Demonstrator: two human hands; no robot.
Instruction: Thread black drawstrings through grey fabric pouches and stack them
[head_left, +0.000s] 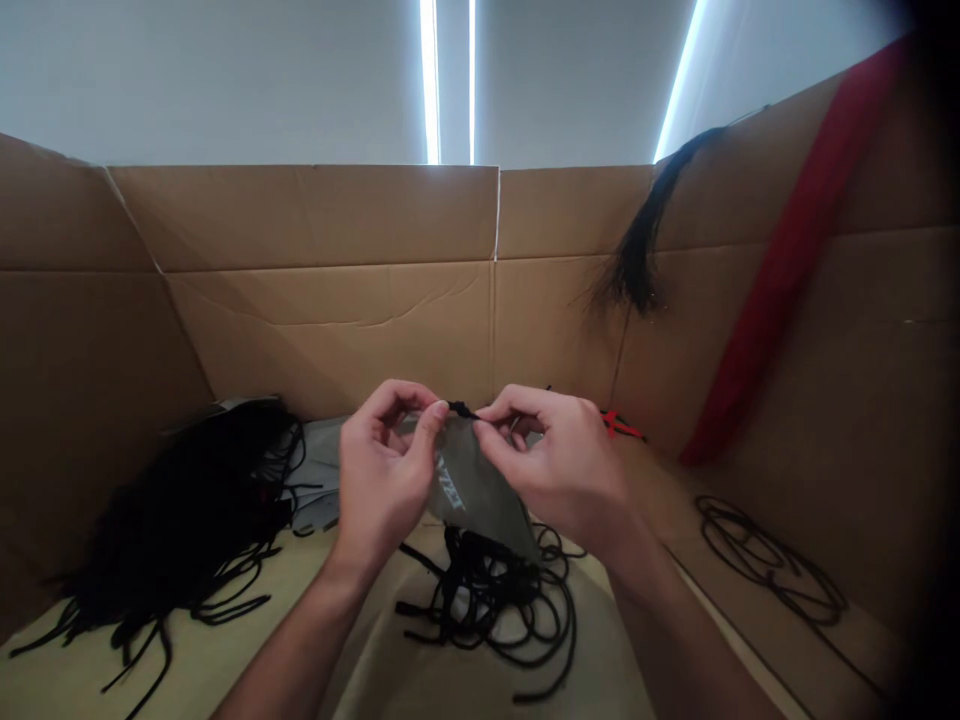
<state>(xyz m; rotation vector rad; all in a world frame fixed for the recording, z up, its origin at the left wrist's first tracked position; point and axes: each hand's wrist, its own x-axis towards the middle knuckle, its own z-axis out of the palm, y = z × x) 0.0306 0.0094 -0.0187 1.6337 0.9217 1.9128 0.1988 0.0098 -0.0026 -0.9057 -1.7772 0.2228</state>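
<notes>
Between my two hands a short stretch of black cord (463, 409) with a knot-like lump is held up. My left hand (390, 455) pinches its left end between thumb and forefinger. The right end is pinched by my right hand (555, 455), fingers curled. Just beneath and behind the cord hangs a grey-green fabric pouch (484, 480) with white lettering; whether the cord runs through it is hidden by my fingers. Below the pouch lies a tangle of loose black cords (495, 600).
Cardboard walls (322, 300) surround the surface. A large heap of black cords (195, 510) lies at left, beside grey fabric (319, 470). At right are a coiled cord (765, 560), a red-handled tool (622, 425), hanging black strands (649, 240) and a red strip (795, 260).
</notes>
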